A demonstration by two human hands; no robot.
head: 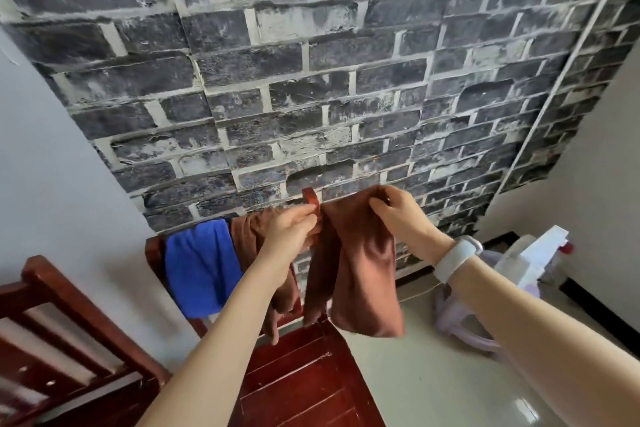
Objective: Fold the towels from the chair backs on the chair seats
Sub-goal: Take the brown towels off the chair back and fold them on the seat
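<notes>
Both hands, L (pixel 289 224) & R (pixel 394 208), pinch brown towel (pixel 360 274) at top; it may snag on chair post (pixel 310 199), dragging blue towel (pixel 201 267) off.

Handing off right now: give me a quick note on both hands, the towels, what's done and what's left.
Left hand grips one top edge of the brown towel; right hand pinches the other, and the towel hangs above the chair seat.
Blue towel is draped over the chair back, with more brown cloth beside it.
Done: brown towel in hand; nothing folded on the seat.
Left: fold it on the seat, then the rest.
</notes>
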